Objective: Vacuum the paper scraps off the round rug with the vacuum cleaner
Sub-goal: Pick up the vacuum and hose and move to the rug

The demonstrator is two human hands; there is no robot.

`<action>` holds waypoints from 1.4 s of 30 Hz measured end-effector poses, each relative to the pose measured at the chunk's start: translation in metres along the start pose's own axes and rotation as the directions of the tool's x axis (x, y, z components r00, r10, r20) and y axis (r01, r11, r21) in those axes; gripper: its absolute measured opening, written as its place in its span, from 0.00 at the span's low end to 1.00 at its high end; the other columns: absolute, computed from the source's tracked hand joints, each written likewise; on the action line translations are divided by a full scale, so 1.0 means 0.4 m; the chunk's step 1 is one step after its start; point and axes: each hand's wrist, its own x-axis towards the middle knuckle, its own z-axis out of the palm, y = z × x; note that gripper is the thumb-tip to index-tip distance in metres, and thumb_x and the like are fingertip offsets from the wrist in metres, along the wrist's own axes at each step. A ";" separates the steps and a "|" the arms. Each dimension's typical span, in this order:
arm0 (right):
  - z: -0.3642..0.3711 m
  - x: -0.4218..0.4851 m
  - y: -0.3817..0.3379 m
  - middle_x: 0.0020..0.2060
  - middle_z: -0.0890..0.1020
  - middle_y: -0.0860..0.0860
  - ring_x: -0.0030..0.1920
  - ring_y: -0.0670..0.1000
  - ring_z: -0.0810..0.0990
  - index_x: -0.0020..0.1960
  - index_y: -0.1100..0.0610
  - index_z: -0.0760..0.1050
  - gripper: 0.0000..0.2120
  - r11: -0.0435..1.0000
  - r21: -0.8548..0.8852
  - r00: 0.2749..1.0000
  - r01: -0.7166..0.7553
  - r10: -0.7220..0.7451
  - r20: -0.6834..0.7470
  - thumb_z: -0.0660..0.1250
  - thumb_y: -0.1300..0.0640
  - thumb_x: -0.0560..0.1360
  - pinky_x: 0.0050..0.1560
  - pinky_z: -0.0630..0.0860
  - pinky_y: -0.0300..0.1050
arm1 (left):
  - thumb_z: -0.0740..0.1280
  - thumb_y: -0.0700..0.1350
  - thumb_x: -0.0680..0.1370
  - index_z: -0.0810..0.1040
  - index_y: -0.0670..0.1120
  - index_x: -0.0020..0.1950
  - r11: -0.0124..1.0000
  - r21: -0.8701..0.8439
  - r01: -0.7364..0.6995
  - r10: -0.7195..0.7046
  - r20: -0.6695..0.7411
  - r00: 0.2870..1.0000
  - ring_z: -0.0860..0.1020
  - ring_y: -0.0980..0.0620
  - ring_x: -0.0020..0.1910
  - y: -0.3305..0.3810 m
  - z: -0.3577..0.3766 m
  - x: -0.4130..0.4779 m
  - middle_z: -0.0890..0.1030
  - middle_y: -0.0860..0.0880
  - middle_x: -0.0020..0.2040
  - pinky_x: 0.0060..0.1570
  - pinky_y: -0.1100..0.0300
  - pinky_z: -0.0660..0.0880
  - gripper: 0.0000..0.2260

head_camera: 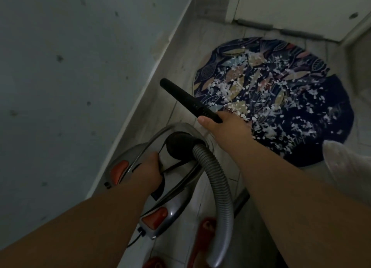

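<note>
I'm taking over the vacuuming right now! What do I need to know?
Left hand: grips the vacuum cleaner by its handle.
Right hand: holds the black nozzle; its tip points toward the wall, off the rug.
Round rug: on the floor ahead, strewn with paper scraps.
Done: no cleaned patch shows yet.
Left: vacuum up all the scraps.

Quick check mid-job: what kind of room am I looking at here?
Probably a narrow hallway or entry in a home: a strip of tiled floor runs along a painted wall, a white door closes its far end, and a round rug lies just before that door.
</note>
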 end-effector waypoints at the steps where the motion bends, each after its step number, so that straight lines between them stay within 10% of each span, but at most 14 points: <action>1: -0.009 0.030 0.014 0.37 0.77 0.48 0.41 0.51 0.76 0.51 0.49 0.73 0.18 0.999 0.047 1.000 -0.010 0.010 0.000 0.63 0.34 0.77 0.46 0.70 0.45 | 0.66 0.37 0.74 0.68 0.41 0.56 1.000 -0.011 0.003 -0.002 0.031 1.000 0.73 0.46 0.56 0.019 0.001 0.030 0.73 0.44 0.54 0.60 0.54 0.68 0.13; 30: 0.031 0.466 0.011 0.34 0.77 0.52 0.36 0.54 0.77 0.51 0.52 0.76 0.21 0.996 0.038 0.996 -0.085 0.085 0.002 0.64 0.34 0.76 0.41 0.76 0.50 | 0.64 0.36 0.75 0.67 0.39 0.61 0.998 -0.061 -0.022 0.028 0.107 0.994 0.75 0.42 0.56 0.014 0.013 0.484 0.75 0.39 0.56 0.57 0.53 0.70 0.15; 42: 0.082 0.471 -0.012 0.41 0.81 0.52 0.46 0.58 0.81 0.49 0.47 0.77 0.23 0.995 -0.038 0.996 -0.087 0.087 -0.006 0.62 0.28 0.72 0.56 0.77 0.62 | 0.67 0.43 0.75 0.65 0.43 0.71 0.997 -0.056 -0.060 0.065 0.086 0.994 0.70 0.44 0.65 0.009 0.022 0.492 0.71 0.41 0.66 0.66 0.54 0.66 0.25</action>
